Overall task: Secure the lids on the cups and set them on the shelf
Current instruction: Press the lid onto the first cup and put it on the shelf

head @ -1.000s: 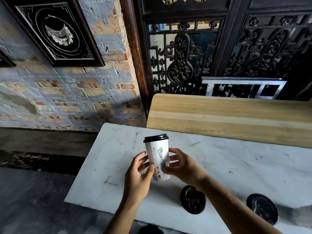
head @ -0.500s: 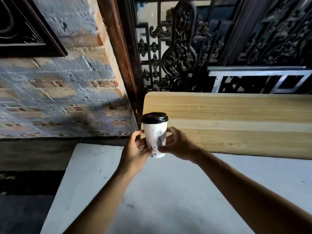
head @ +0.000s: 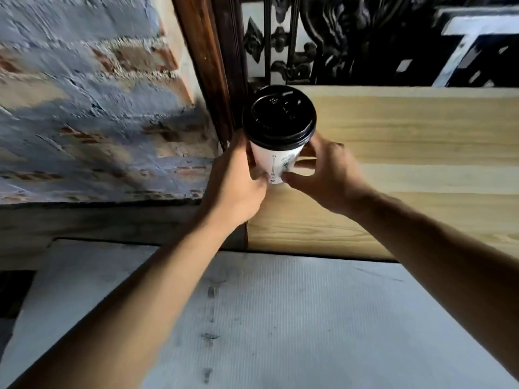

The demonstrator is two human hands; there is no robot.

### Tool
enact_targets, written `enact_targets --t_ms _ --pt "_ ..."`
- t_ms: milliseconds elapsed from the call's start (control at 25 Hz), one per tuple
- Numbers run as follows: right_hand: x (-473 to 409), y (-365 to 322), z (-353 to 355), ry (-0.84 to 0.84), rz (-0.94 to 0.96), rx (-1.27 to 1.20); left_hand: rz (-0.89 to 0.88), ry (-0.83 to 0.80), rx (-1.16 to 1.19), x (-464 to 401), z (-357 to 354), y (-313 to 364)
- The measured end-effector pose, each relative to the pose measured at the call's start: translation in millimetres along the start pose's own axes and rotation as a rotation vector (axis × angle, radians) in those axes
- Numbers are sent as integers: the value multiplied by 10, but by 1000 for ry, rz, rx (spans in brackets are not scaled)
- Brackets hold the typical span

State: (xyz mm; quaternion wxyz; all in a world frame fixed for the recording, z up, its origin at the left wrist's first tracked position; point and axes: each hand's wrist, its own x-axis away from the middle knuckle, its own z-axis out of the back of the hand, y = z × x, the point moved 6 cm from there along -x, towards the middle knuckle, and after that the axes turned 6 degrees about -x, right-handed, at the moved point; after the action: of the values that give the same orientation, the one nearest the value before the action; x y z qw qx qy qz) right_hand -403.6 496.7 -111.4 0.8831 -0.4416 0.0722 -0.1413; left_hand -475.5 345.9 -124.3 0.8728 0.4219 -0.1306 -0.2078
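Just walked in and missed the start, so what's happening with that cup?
A person grips a white paper cup with both hands, left hand and right hand wrapped around its lower part. Its black lid is already on. The cup is upright at the left end of the wooden shelf, above the white table. Whether its base touches the shelf yet is hidden.

Left of the grip runs a worn brick wall [head: 92,108] with patchy grey plaster, a dark wooden post [head: 205,66] rises just behind it, ornate black ironwork [head: 323,37] and a pale metal frame [head: 460,51] stand beyond to the right, and a scuffed white tabletop [head: 280,318] lies below.
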Motion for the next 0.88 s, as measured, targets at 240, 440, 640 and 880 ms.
enact_targets --t_ms 240,440,640,880 --pt "62 86 -99 6 -34 10 -32 24 10 60 -28 -35" --pt "134 127 -94 -26 -142 -48 97 -16 115 111 -114 -167" --pt "667 90 296 -31 -340 -28 164 38 174 658 87 -15" --pt "1739 -250 882 -121 -318 70 53 40 -94 1841 157 529"
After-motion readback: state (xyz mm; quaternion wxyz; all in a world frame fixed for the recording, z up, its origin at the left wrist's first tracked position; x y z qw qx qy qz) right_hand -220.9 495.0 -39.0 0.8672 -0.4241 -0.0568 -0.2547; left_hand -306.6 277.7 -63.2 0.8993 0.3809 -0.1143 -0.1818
